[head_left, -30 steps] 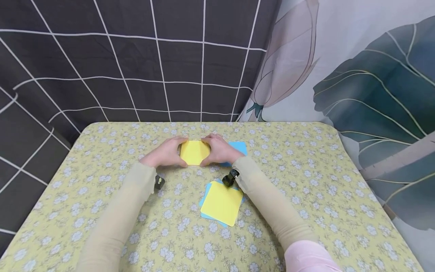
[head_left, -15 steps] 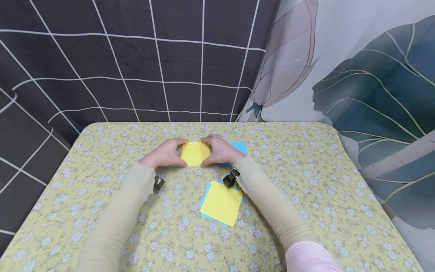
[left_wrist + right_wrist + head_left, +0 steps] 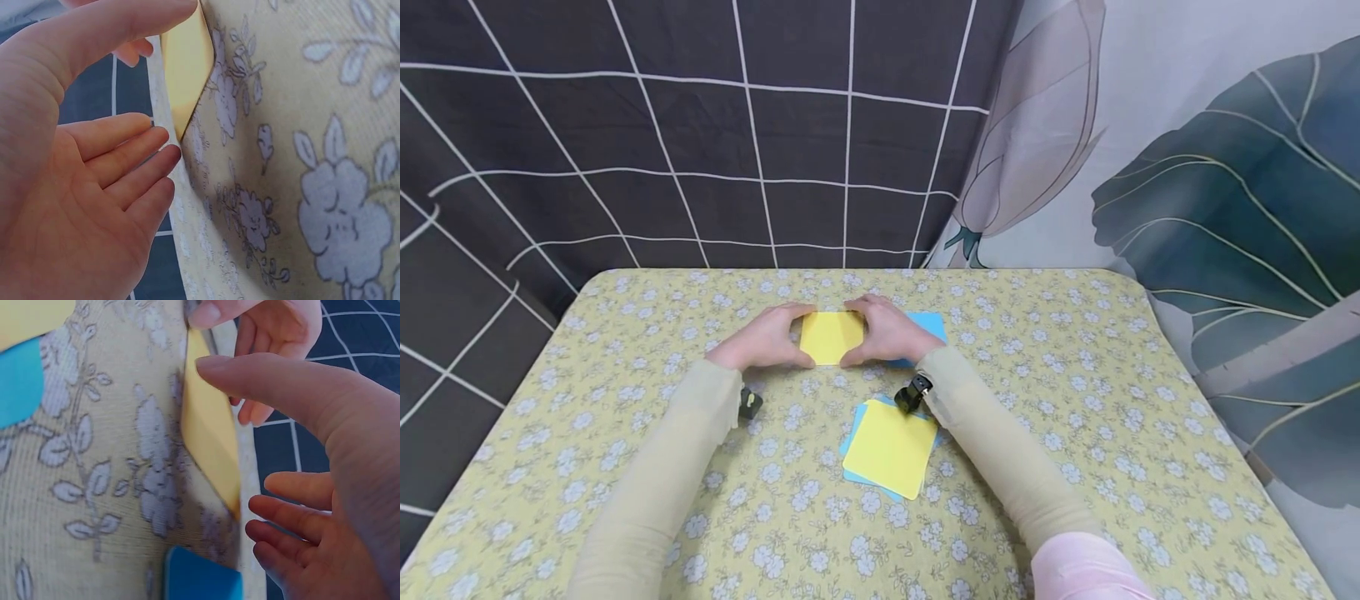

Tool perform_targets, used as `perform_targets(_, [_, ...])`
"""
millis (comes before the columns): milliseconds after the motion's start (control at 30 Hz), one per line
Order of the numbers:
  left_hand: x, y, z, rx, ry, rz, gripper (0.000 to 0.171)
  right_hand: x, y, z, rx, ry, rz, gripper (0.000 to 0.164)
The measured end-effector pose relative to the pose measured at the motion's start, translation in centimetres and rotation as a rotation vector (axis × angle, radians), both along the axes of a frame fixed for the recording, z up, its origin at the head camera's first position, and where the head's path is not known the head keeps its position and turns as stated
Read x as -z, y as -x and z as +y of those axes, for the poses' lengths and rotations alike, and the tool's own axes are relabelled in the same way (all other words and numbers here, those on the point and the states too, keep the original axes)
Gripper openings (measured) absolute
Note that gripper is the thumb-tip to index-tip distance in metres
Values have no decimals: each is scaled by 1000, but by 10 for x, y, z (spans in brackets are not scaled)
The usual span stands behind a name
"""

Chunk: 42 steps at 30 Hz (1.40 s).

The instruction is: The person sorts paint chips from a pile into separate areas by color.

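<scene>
At the far middle of the table, a yellow card lies between my two hands. My left hand holds its left side, thumb at the near corner and forefinger at the far one. My right hand mirrors this on the right side. In the left wrist view, the thumb tip reaches the yellow card while the other fingers extend loosely. The right wrist view shows that thumb overlapping the yellow card, with the lower fingers apart from it. A blue card sits just right of it, partly hidden by my right hand.
Closer to me, another yellow card tops a small pile, with light blue cards poking out at an angle beneath. A flowered yellow cloth covers the table. A dark gridded curtain hangs behind the far edge.
Both hands stay in place around the yellow card, which shifts only very slightly to the right between them. The blue card and the nearer pile look unchanged.
</scene>
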<state>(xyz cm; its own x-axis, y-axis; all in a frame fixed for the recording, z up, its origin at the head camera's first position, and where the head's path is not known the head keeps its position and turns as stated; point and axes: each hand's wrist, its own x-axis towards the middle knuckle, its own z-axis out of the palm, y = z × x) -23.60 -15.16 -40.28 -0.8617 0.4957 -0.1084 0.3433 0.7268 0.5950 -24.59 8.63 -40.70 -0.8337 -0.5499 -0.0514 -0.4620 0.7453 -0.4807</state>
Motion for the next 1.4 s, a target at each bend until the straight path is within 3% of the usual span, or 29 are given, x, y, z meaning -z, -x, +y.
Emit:
perform_targets(400, [-9, -19, 10, 13, -37, 79, 97, -24, -21, 17, 20, 53, 44, 95])
perform_targets(700, [-16, -44, 27, 47, -40, 112, 93, -33, -42, 40, 32, 75, 77, 94])
perform_targets(867, [-16, -60, 38, 87, -43, 102, 93, -35, -53, 50, 35, 50, 99, 91])
perform_targets(1133, [-4, -81, 54, 222, -14, 121, 94, -38, -73, 60, -21, 42, 120, 86])
perform_targets(1400, [-3, -99, 62, 308, 24, 121, 101, -34, -95, 74, -25, 10, 141, 85])
